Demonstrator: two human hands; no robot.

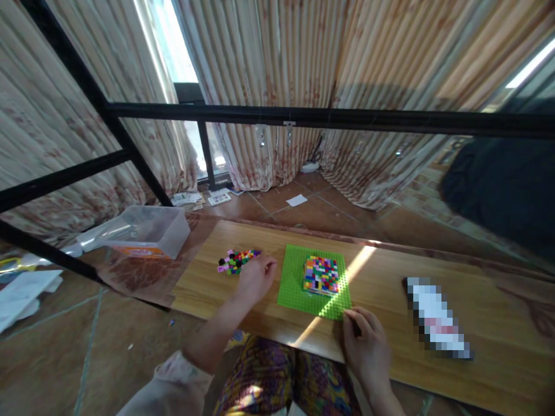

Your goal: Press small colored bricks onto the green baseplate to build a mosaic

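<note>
A green studded baseplate point(288, 289) lies on the wooden table. A low, multicoloured block of small building bricks point(321, 274) stands on it, right of its middle. My left hand point(255, 277) is between the baseplate and a pile of loose bricks point(234, 263), partly covering the pile's right side. Its fingers are pinched together towards the baseplate; anything between them is too small to make out. Beside the baseplate's near right corner rests my right hand point(366, 341), fingers curled in, fingertips at or touching that corner. Whatever it may hold is hidden.
A phone-like object point(437, 318), blurred out, lies on the table point(385, 283) to the right. A clear plastic bin point(173, 231) stands beyond the table's left end. A black metal bar point(303, 115) crosses in front of the curtains. Small bits point(172, 322) lie on the floor at left.
</note>
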